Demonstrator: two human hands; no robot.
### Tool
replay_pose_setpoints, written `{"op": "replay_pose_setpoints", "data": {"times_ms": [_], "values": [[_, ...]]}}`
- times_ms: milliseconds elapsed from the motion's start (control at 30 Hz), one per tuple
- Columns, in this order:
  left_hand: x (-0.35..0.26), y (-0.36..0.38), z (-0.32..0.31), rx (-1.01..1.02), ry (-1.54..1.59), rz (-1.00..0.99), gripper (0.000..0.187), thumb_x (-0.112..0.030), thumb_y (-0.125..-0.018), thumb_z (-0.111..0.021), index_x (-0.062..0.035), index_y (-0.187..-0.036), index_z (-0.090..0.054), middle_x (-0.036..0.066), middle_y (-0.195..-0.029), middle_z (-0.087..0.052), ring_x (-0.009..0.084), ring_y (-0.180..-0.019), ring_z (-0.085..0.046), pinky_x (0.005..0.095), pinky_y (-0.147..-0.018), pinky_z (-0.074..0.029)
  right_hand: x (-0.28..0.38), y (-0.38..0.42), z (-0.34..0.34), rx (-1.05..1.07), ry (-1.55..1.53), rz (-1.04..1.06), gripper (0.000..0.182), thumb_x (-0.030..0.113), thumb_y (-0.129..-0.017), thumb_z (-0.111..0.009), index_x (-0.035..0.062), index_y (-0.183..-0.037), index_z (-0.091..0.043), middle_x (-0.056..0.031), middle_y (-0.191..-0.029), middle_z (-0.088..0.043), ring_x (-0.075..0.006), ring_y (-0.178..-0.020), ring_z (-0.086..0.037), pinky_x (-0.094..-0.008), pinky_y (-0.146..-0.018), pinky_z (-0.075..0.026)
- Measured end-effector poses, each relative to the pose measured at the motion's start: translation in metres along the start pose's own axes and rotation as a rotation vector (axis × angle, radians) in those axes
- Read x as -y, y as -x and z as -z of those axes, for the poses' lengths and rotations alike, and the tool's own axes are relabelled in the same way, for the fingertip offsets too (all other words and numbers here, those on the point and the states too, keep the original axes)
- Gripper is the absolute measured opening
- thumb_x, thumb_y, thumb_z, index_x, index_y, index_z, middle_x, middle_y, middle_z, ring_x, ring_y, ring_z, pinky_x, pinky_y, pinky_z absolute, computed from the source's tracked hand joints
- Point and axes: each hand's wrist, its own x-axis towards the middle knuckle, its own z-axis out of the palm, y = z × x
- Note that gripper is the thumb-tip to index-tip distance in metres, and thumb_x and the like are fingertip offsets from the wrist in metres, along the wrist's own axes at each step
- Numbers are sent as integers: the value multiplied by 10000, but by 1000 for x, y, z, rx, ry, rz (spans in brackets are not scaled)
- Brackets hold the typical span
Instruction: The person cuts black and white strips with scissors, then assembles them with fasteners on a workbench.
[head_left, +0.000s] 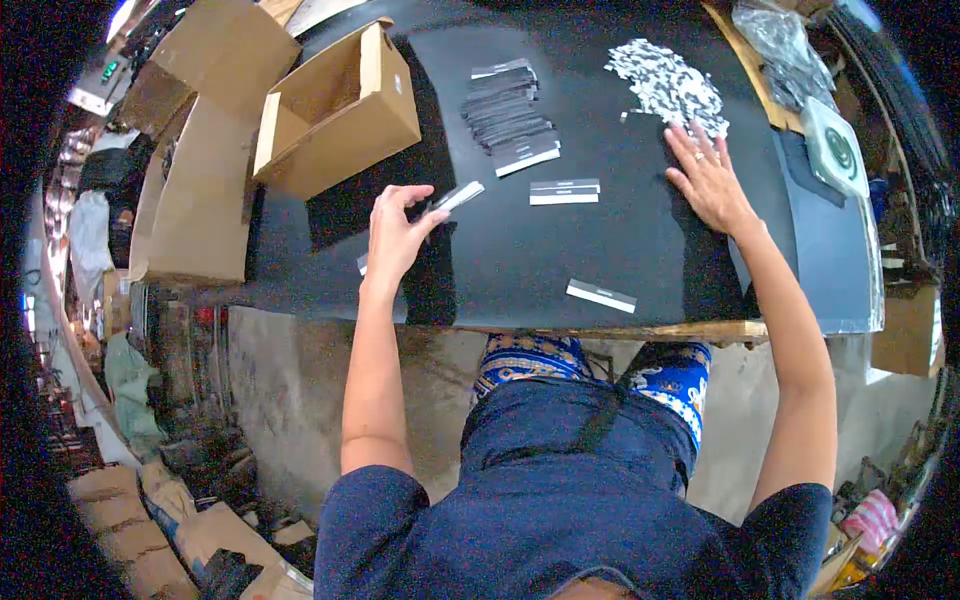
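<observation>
Between the thumb and fingers of my left hand (400,228) is a small black-and-white strip (460,196), held just above the dark table. My right hand (712,182) lies with fingers spread at the lower edge of a heap of small white and black pieces (668,85). A fanned stack of black strips with white edges (508,115) lies between the hands, farther back. Nearer to me, two overlapping strips (564,192) rest on the table, and a single strip (601,296) lies by the front edge. Another strip is partly hidden behind my left wrist.
An open cardboard box (350,135) stands at the back left, beside a larger carton (200,190). At the right are clear plastic bags (780,50) and a clear container with a green ring (835,148). The dark table (500,270) has a wooden front edge.
</observation>
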Motion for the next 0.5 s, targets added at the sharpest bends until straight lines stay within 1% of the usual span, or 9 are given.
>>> {"op": "replay_pose_setpoints", "data": {"times_ms": [67, 100, 133, 200, 233, 333, 400, 433, 500], "values": [[-2, -2, 1, 70, -79, -26, 362, -184, -677, -790, -45, -994, -684, 105, -884, -628, 236, -823, -602, 330, -782, -486, 0, -7, 1, -151, 215, -95, 561, 401, -955, -408, 118, -1428, -305, -79, -1505, -259, -305, -1403, -169, -528, -1125, -113], [0, -2, 0, 81, -105, -43, 375, -190, -651, -805, -49, -978, -689, 99, -861, -619, 233, -790, -592, 330, -753, -487, 5, -9, 1, -269, 146, -95, 531, 375, -936, -470, 109, -1386, -378, -105, -1476, -305, -328, -1385, -211, -545, -1112, -130], [-3, -4, 0, 78, -107, -39, 375, -190, -651, -805, -49, -978, -689, 99, -861, -619, 233, -790, -592, 330, -753, -487, 15, -10, 4, -271, 144, -90, 531, 375, -936, -470, 109, -1386, -378, -105, -1476, -305, -328, -1385, -211, -545, -1112, -130], [-10, -5, 1, 112, 12, 60, 359, -164, -629, -815, -39, -942, -691, 118, -857, -608, 258, -821, -594, 362, -742, -484, 42, -1, 11, -313, -187, -94, 450, 314, -892, -568, 95, -1279, -498, -134, -1416, -380, -338, -1352, -282, -534, -1106, -166], [-10, -6, 1, 102, -19, 45, 333, -143, -629, -813, -35, -922, -699, 117, -836, -614, 247, -775, -602, 352, -714, -491, 58, 3, 23, -323, -377, -34, 348, 249, -850, -628, 82, -1152, -582, -146, -1351, -445, -342, -1315, -345, -530, -1097, -198], [-9, -8, -1, 101, -25, 42, 319, -135, -628, -813, -34, -911, -706, 116, -811, -622, 241, -760, -604, 349, -714, -490, 97, 23, 52, -262, -425, 46, 292, 183, -794, -672, 62, -1055, -619, -155, -1328, -462, -324, -1296, -380, -536, -1097, -212], [-9, -6, -1, 85, -31, 32, 309, -132, -626, -813, -33, -900, -710, 117, -805, -624, 238, -749, -604, 348, -703, -491, 110, 35, 63, -258, -463, 91, 278, 159, -774, -683, 47, -1022, -628, -155, -1202, -534, -327, -1185, -467, -489, -1036, -320], [-10, -5, -1, 66, -34, 25, 299, -129, -624, -813, -33, -890, -713, 118, -799, -626, 235, -738, -605, 346, -692, -491, 114, 42, 65, -260, -464, 88, 278, 159, -774, -683, 47, -1022, -628, -155, -1202, -534, -327, -1185, -467, -489, -1036, -320], [-6, -5, -3, 67, -31, 32, 300, -148, -638, -811, -36, -900, -714, 113, -828, -637, 222, -754, -617, 330, -696, -497, 120, 55, 68, -116, -693, -24, 262, 145, -746, -702, 35, -976, -645, -135, -1018, -576, -313, -1018, -527, -419, -896, -414]]}}
